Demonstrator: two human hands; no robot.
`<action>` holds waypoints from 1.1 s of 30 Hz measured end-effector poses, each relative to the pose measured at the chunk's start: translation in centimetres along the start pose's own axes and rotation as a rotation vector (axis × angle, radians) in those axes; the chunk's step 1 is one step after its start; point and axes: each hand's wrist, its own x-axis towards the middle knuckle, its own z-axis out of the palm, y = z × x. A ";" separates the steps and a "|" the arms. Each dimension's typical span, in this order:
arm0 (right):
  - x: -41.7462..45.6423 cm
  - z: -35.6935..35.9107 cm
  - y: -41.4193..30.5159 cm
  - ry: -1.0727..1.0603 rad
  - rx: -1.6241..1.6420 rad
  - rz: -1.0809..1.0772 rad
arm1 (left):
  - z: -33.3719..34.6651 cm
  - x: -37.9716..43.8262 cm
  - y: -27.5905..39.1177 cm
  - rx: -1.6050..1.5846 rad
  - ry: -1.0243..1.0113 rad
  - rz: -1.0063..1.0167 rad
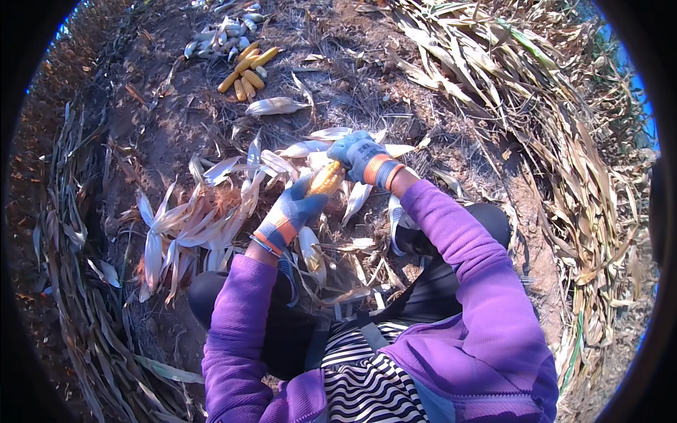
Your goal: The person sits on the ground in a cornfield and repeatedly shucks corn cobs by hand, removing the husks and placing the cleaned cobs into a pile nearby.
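Observation:
Both hands wear blue-grey work gloves with orange-striped cuffs. My left hand [301,205] grips the lower end of a yellow ear of corn [327,178], its kernels bare along the side that shows. Over the ear's upper end, my right hand [355,156] is closed, and its fingers partly hide what they hold there. Pale husks [301,149] lie on the ground just beyond the hands. Below my left hand, between the legs, rests another ear [311,248] partly in its husk. A husk-covered ear [275,107] lies farther out.
Several husked yellow ears [246,64] form a small pile on the soil, with pale husked pieces [225,37] behind it. Opened husks [174,232] are heaped at the left. Rows of dry corn stalks run along the left [79,275] and right [571,158].

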 end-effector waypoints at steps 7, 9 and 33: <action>-0.7 0.6 -0.1 -0.034 -0.001 0.088 | -0.4 0.0 -0.7 -0.033 -0.029 0.008; -0.9 0.7 -0.3 -0.031 -0.008 0.117 | -0.4 0.0 -0.7 -0.017 -0.024 0.001; -0.9 3.0 -0.8 -0.098 -0.212 0.391 | 1.2 2.2 -3.3 0.054 0.226 0.023</action>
